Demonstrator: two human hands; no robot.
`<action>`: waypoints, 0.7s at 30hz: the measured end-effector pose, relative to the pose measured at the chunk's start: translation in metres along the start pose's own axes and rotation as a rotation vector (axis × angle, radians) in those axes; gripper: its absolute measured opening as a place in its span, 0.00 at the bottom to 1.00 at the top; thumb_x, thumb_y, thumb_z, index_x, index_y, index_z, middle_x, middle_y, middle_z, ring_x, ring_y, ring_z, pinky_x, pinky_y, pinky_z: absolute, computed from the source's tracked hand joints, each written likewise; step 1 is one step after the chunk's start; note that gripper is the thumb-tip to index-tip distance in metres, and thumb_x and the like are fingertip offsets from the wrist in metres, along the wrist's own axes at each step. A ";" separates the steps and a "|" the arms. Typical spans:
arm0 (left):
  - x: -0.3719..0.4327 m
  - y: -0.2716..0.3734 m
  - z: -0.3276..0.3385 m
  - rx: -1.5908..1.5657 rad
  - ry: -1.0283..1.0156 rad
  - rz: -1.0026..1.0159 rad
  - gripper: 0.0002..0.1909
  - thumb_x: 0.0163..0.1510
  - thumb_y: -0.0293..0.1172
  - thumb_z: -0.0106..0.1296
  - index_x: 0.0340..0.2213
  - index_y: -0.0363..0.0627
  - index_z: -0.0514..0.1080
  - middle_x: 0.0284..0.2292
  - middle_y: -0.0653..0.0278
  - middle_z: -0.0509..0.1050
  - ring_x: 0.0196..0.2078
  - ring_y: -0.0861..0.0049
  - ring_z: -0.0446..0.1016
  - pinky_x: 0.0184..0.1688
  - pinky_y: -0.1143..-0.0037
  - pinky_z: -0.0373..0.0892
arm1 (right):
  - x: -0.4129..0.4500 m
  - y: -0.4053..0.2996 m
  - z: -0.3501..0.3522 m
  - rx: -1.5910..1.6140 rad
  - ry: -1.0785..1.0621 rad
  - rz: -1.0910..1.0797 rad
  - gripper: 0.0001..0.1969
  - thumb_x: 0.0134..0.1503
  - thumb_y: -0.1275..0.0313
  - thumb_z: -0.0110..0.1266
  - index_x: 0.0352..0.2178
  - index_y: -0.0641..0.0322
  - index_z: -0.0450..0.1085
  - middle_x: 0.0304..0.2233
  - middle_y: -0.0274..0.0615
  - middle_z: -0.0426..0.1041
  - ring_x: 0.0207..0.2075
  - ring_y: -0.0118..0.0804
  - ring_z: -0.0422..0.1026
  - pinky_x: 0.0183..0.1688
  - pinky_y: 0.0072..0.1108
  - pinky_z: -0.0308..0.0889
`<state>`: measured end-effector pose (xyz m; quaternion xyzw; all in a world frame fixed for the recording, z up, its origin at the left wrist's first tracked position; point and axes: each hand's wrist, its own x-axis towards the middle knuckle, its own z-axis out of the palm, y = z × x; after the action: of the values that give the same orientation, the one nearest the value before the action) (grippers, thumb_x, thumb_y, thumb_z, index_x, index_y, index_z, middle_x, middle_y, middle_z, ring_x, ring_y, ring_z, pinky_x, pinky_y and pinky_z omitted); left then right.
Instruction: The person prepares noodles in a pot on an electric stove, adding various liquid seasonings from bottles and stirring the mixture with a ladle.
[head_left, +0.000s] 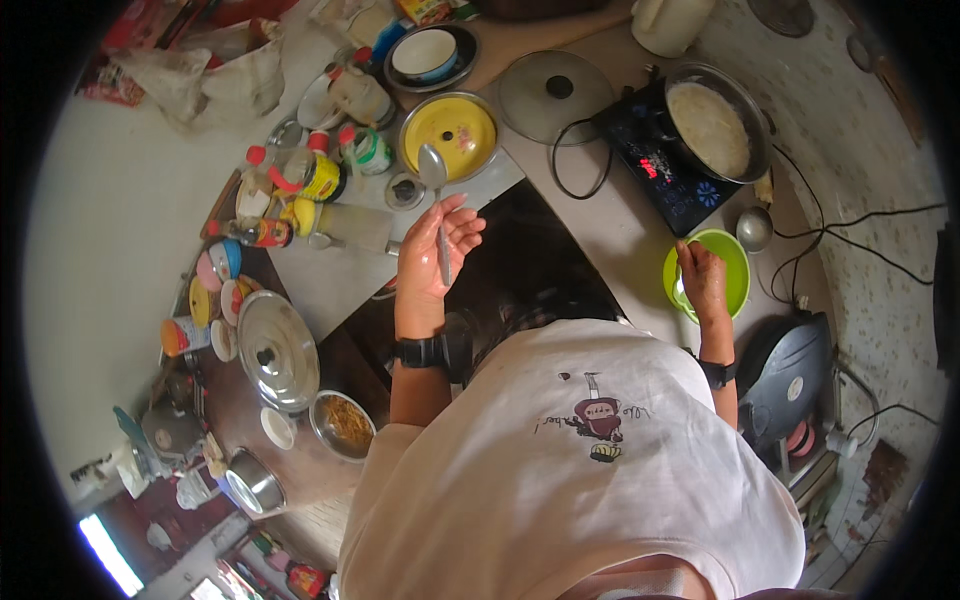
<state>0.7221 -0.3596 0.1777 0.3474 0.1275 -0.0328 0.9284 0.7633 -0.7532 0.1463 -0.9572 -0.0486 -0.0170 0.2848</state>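
My left hand (439, 244), palm turned up and wet, holds a metal spoon (433, 169) by its handle, the bowl end pointing away from me. Over the counter at the right, the fingers of my right hand (703, 279) are curled at the near-left part of a light green plastic bowl (739, 277), gripping its rim. My right hand hides part of the bowl's inside. Beyond it, a pot (709, 124) of pale, cloudy liquid stands on a lit induction cooker (667, 172). A metal ladle (754, 228) lies just right of the green bowl.
A glass lid (555, 97) and a yellow enamel lid (454, 139) lie ahead. Seasoning bottles (304, 176) and a cleaver (352, 227) are at left. Loose black cables (821, 225) run beside a dark electric griddle (784, 379). A bowl of brownish food (345, 426) stands lower left.
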 end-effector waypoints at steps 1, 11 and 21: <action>0.000 0.000 0.001 -0.041 -0.004 -0.009 0.17 0.57 0.35 0.40 0.42 0.35 0.65 0.31 0.59 0.73 0.35 0.69 0.72 0.36 0.72 0.69 | -0.001 0.000 0.002 -0.001 -0.012 -0.013 0.13 0.52 0.65 0.49 0.20 0.65 0.67 0.17 0.55 0.66 0.18 0.52 0.65 0.22 0.32 0.60; -0.002 -0.012 -0.014 -0.383 -0.135 0.017 0.16 0.58 0.36 0.37 0.42 0.37 0.65 0.33 0.62 0.73 0.38 0.71 0.71 0.39 0.73 0.67 | -0.001 -0.007 0.005 0.013 -0.080 0.003 0.13 0.52 0.65 0.50 0.21 0.66 0.69 0.18 0.55 0.67 0.19 0.51 0.66 0.23 0.31 0.61; 0.020 -0.025 0.011 -0.188 -0.047 -0.037 0.18 0.58 0.41 0.37 0.45 0.44 0.63 0.42 0.58 0.69 0.47 0.66 0.66 0.48 0.68 0.62 | 0.012 -0.028 0.020 0.399 -0.215 -0.124 0.11 0.53 0.67 0.50 0.25 0.67 0.68 0.16 0.48 0.65 0.17 0.36 0.63 0.23 0.24 0.60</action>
<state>0.7399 -0.3853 0.1645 0.2553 0.1146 -0.0457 0.9589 0.7726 -0.7182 0.1453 -0.8733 -0.1397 0.0778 0.4601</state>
